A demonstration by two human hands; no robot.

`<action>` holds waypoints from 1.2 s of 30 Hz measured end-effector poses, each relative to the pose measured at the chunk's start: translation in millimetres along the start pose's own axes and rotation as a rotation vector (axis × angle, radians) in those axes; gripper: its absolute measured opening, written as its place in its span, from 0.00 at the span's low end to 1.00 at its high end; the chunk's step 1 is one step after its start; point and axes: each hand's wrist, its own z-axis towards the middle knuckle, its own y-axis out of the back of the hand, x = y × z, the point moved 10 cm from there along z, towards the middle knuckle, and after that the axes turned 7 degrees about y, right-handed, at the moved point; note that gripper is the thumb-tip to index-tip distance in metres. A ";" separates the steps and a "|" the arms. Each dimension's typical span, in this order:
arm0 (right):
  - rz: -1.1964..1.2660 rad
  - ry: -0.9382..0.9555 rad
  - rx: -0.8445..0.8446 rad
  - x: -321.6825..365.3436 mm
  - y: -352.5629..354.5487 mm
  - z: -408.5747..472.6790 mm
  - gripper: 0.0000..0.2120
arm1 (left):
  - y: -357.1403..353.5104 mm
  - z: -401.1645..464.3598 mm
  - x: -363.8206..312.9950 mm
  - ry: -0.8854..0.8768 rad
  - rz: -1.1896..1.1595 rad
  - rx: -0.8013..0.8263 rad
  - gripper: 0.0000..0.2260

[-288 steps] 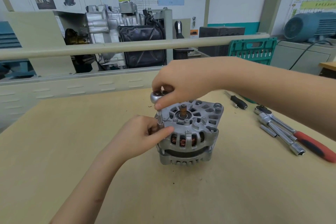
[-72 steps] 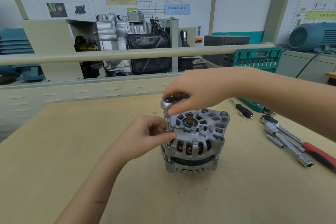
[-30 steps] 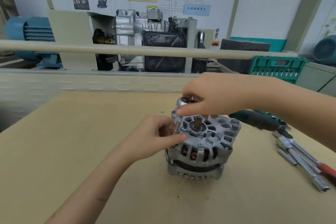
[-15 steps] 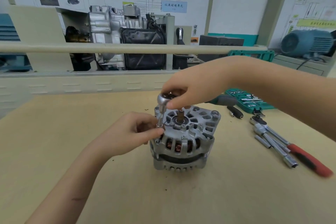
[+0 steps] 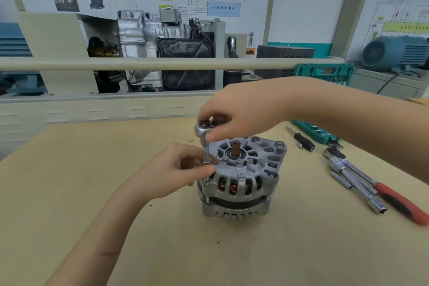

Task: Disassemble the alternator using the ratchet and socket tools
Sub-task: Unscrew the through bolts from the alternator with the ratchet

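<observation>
Both hands' fingers (image 5: pixel 204 170) hide the socket (image 5: pixel 207 158) — ratchet (image 5: pixel 202 129) half-covered.

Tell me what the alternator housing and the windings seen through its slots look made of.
Alternator housing: apparently cast aluminium, going by its dull matte grey surface and its moulded ribs and vents. Windings: likely copper wire, showing a reddish-orange sheen in fine strands behind the slots; any coating can't be judged.

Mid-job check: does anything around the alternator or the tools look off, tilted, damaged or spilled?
Nothing stands out. The alternator sits upright on the bench; the right hand grips the ratchet head, and the left hand pinches the extension. Only small dark specks dot the bench.
</observation>
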 end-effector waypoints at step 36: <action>-0.043 0.015 -0.025 -3.0 4.0 -1.3 0.12 | 8.3 2.3 6.8 0.037 -0.023 -0.080 0.06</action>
